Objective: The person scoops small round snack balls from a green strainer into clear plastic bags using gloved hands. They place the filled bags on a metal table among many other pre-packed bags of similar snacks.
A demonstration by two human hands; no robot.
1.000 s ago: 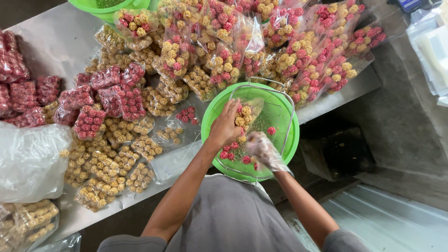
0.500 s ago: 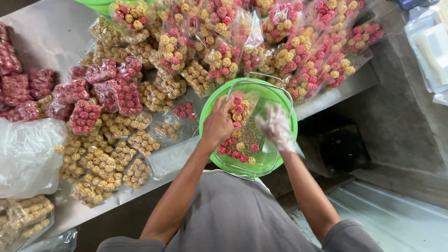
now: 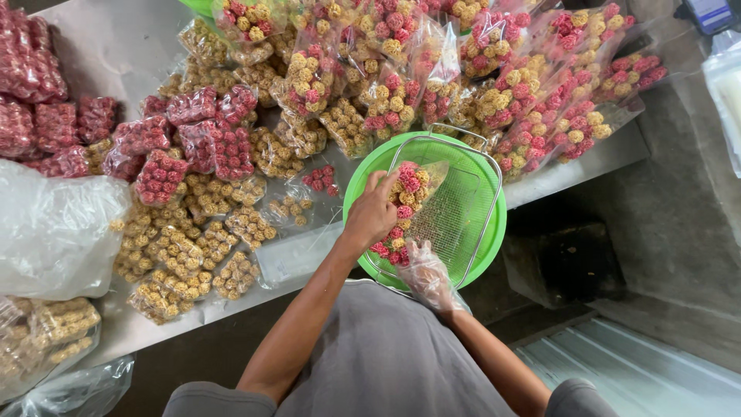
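Right hand point(image 3: 427, 272): gloved in clear plastic, at the basin's 6 o'clock rim, fingers curled over loose balls; whether it grips any I cannot tell
Left hand point(image 3: 373, 212): closed on the bag's open end
Bag point(image 3: 413, 185): in the basin point(image 3: 494, 232), long axis toward 1 o'clock; right hand lies at its 6 o'clock
Packs point(image 3: 502, 85): heaped on surface point(image 3: 116, 46), 12 o'clock

Small snack-packing workshop, steel table point(image 3: 116, 46) heaped with bagged sweet balls point(image 3: 309, 73)
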